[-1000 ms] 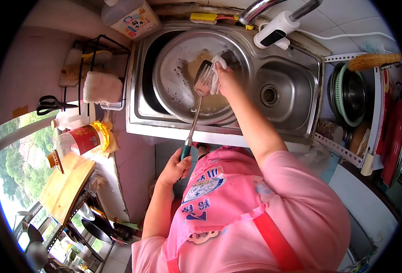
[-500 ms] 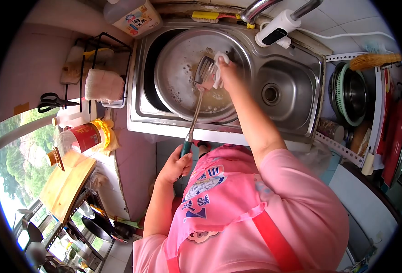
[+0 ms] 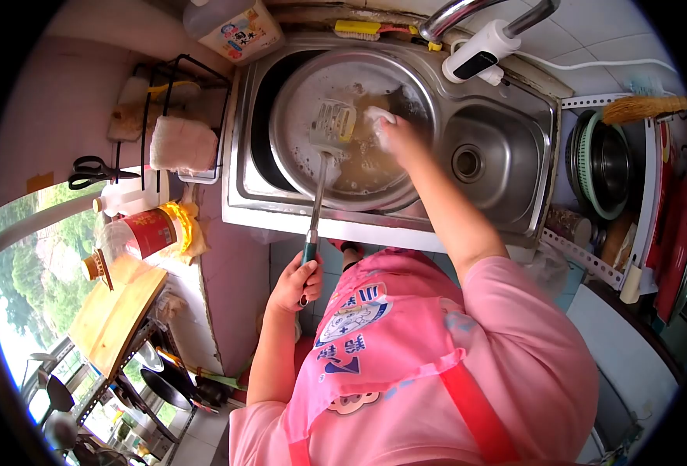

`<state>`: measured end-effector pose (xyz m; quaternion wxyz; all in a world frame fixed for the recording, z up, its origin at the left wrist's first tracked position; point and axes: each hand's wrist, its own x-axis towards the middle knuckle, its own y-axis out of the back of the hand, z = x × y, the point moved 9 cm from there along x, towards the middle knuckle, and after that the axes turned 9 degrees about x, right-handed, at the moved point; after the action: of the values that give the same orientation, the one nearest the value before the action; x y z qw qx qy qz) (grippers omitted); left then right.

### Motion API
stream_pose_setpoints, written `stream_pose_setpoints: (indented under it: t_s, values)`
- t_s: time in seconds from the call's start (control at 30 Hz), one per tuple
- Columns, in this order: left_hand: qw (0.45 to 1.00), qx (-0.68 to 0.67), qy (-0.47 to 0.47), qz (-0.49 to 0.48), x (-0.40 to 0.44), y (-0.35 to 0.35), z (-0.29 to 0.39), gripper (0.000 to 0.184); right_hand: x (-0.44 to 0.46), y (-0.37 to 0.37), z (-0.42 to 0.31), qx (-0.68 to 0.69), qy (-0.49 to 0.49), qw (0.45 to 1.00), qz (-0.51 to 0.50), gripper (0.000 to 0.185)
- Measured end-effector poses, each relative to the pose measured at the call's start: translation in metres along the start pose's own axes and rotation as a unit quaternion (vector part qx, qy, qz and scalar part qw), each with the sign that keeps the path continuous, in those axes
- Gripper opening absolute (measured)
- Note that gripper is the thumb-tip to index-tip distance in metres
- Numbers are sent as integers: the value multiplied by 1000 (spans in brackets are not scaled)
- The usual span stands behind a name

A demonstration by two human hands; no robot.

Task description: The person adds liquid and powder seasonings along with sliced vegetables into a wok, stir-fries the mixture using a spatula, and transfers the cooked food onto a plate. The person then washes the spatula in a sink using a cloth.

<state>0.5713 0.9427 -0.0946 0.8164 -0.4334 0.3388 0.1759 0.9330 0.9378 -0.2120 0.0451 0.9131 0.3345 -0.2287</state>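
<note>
My left hand (image 3: pixel 296 281) is wrapped round the dark green handle of a slotted metal spatula (image 3: pixel 319 186). The spatula's head is over a wide metal basin (image 3: pixel 297 167) in the left sink bowl, above cloudy, sudsy water (image 3: pixel 363 167). Just right of the spatula head, my right hand (image 3: pixel 399 140) holds a white cloth (image 3: pixel 379 116) over the same basin. Cloth and spatula are apart. Motion blurs my right fingers a little.
A steel faucet (image 3: pixel 446 17) reaches over the sink's back edge, beside a white device (image 3: pixel 479 53). The smaller sink bowl (image 3: pixel 492 136) lies right. A wire rack (image 3: pixel 220 124), scissors (image 3: pixel 95 172) and large bottle (image 3: pixel 238 31) are left. Bowls (image 3: pixel 609 167) stand on the right shelf.
The spatula head has moved left, and its handle stands more upright. My right hand with the cloth has come away from the spatula, slightly right and down.
</note>
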Motion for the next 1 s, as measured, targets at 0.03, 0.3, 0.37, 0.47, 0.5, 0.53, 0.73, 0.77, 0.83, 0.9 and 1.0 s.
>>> stream_pose_setpoints:
  t_s: [0.03, 0.3, 0.37, 0.47, 0.5, 0.53, 0.73, 0.77, 0.83, 0.9, 1.0]
  values:
    - [1000, -10, 2, -5, 4, -1, -3, 14, -16, -18, 2, 253, -83, 964, -20, 33]
    - [999, 31, 31, -20, 11, -15, -10, 12, -5, -41, -27, 283, -52, 950, -126, 44]
    - [997, 68, 34, -20, 9, -14, -11, 11, 7, -39, -27, 189, -32, 974, -119, 38]
    - [995, 99, 27, -4, 7, -11, -6, 13, 10, -34, -35, 45, -3, 993, -106, 20]
    - [995, 99, 26, -4, 6, -11, -6, 13, 11, -31, -39, 45, -3, 993, -107, 20]
    - [993, 114, 20, 3, 5, -10, -5, 14, 13, -30, -40, 23, -17, 993, -116, 19]
    - [985, 168, -4, 38, 1, -9, -3, 12, 10, -25, -35, 108, -43, 988, -102, 16]
    - [983, 180, -9, 43, 1, -8, -3, 12, 8, -25, -32, 143, -57, 984, -93, 15]
    - [983, 179, -11, 46, -1, -7, -6, 12, 0, -25, -32, 206, -65, 973, -79, 16]
    - [983, 179, -13, 48, 0, -4, -10, 12, -2, -23, -31, 269, -72, 958, -63, 17]
    - [986, 162, -21, 37, -2, -1, -13, 18, -2, -15, -24, 284, -81, 954, -60, 19]
